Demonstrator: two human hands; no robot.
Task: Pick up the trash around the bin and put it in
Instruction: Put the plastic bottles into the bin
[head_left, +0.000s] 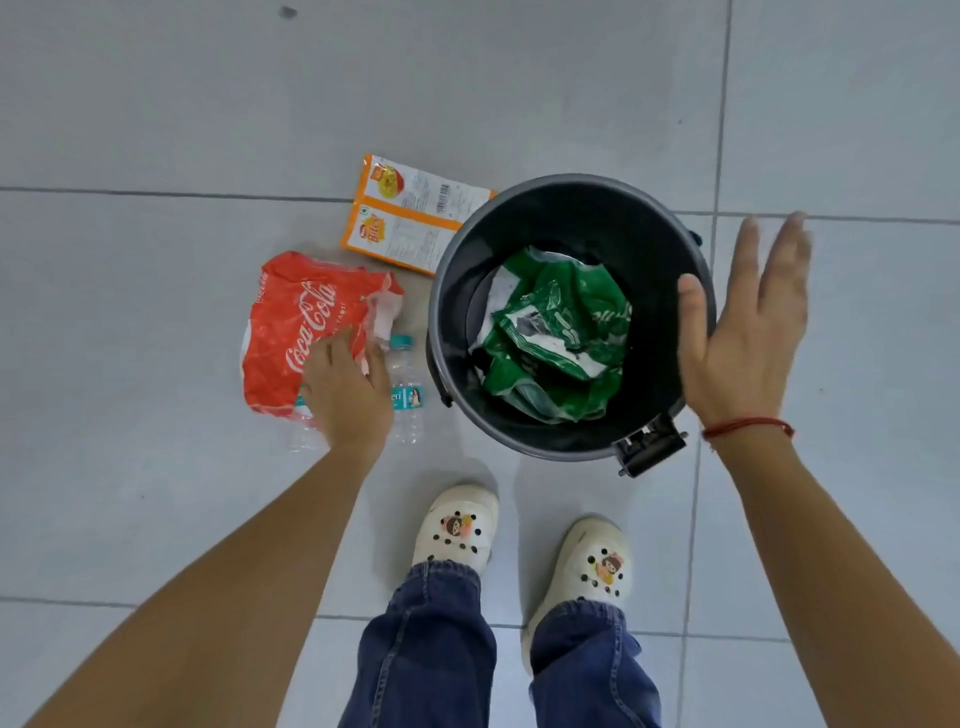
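A dark round bin (670, 244) stands on the tiled floor with crumpled green wrappers (561, 332) inside. Left of it lie a red Coca-Cola plastic wrapper (296, 322), a clear plastic bottle (408, 389) with a teal cap and label, and an orange-and-white snack box (410, 213). My left hand (345, 384) reaches down over the bottle and the wrapper's lower edge, fingers spread; whether it grips anything is unclear. My right hand (748, 322) hovers flat over the bin's right rim, holding nothing.
My two feet in white clogs (457, 525) stand just in front of the bin. A black pedal bracket (649, 452) sticks out from the bin's near side. Grey floor tiles surround everything.
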